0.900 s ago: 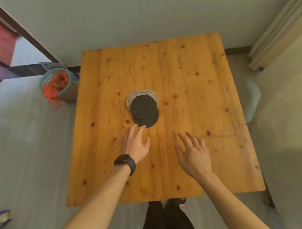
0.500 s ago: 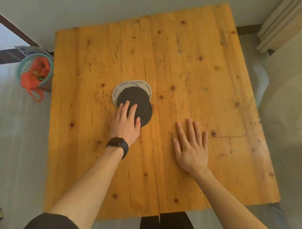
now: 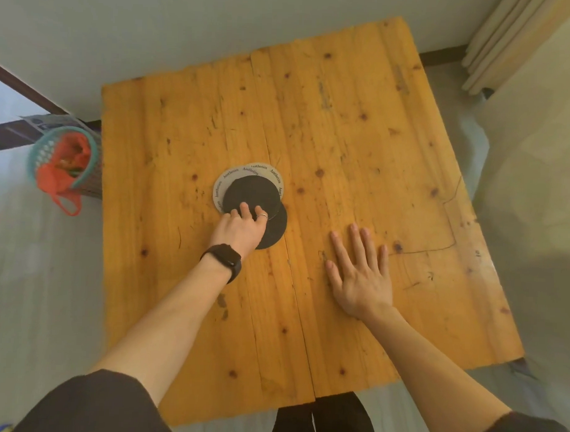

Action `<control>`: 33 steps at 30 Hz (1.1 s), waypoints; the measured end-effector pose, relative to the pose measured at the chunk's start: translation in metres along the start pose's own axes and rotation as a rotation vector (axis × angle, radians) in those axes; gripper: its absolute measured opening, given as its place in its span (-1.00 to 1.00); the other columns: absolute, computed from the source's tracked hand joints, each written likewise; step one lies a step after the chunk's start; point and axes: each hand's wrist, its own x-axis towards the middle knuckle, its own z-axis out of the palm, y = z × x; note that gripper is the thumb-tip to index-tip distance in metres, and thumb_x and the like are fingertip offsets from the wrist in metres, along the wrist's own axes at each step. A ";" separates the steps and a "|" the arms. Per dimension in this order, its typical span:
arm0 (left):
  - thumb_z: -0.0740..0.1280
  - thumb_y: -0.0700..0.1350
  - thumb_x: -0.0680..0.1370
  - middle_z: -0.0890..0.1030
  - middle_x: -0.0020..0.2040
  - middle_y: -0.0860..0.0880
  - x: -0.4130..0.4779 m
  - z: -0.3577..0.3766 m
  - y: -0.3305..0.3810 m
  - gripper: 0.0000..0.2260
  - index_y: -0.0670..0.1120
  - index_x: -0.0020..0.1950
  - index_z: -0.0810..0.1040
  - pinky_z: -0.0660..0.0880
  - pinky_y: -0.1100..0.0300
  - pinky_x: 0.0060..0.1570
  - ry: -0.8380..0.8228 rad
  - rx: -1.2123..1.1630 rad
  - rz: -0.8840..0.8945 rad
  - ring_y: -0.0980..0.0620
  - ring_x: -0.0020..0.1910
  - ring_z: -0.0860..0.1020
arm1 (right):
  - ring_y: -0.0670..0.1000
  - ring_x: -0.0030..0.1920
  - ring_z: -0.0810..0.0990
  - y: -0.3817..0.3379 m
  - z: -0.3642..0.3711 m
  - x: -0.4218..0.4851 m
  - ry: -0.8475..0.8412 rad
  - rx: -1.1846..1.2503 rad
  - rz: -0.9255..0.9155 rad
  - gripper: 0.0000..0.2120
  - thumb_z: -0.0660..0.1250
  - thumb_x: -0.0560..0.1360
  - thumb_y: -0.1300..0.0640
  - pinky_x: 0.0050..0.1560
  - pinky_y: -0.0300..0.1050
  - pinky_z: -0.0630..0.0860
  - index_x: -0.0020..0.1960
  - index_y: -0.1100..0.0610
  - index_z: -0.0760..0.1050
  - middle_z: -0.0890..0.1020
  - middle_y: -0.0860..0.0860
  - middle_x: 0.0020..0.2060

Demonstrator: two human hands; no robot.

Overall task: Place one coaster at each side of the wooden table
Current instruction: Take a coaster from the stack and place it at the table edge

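A loose stack of round coasters lies near the middle of the wooden table. The top black coaster overlaps another black coaster and two grey-rimmed printed coasters beneath. My left hand, with a ring and a black watch, rests its fingertips on the top black coaster's near edge; it presses rather than grips. My right hand lies flat on the bare wood to the right of the stack, fingers spread, holding nothing.
A teal basket with an orange bag inside stands on the floor by the table's left edge. A wall runs behind the far edge. Curtains hang at the far right. My dark trouser legs show below the near edge.
My left hand reached forward from the bare wood onto the black coaster and its fingers curled onto it. My right hand came down flat on the table.
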 end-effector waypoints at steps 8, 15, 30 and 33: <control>0.18 -0.09 0.64 0.68 -0.08 -0.06 -0.033 -0.057 -0.017 -0.69 0.02 0.39 0.45 0.43 0.20 -0.38 0.417 -0.892 -0.382 -0.07 -0.25 0.61 | 0.07 0.60 -0.36 -0.012 -0.023 -0.005 -0.102 0.029 0.040 -0.37 -0.14 0.61 -0.34 0.56 0.32 -0.22 0.61 -0.22 -0.24 -0.27 -0.04 0.62; 0.26 -0.12 0.62 0.65 0.08 0.03 -0.102 -0.047 0.039 -0.76 0.13 0.25 0.46 0.56 0.16 -0.23 0.151 -1.946 -0.604 0.12 -0.05 0.63 | 0.06 0.45 0.41 -0.038 -0.052 -0.037 -0.138 1.033 0.250 -0.28 -0.09 0.56 -0.44 0.46 0.14 0.32 0.48 -0.04 0.42 0.47 -0.01 0.45; 0.42 -0.09 0.52 0.66 0.11 -0.11 -0.201 0.030 0.129 -0.66 -0.07 0.28 0.50 0.56 0.17 -0.12 -0.321 -2.100 -0.939 -0.01 0.05 0.64 | -0.05 -0.16 0.75 -0.026 0.011 -0.140 -0.246 1.199 0.412 -0.84 0.45 0.54 0.13 -0.29 -0.21 0.64 0.10 0.13 0.58 0.76 0.02 -0.13; 0.44 -0.09 0.51 0.66 0.03 -0.06 -0.210 0.036 0.139 -0.68 -0.15 0.23 0.55 0.53 0.22 -0.11 -0.280 -1.900 -0.920 0.06 -0.03 0.62 | -0.08 -0.21 0.72 -0.018 0.022 -0.144 -0.199 0.884 0.328 -0.80 0.46 0.52 0.02 -0.32 -0.24 0.60 0.09 0.03 0.55 0.73 -0.08 -0.15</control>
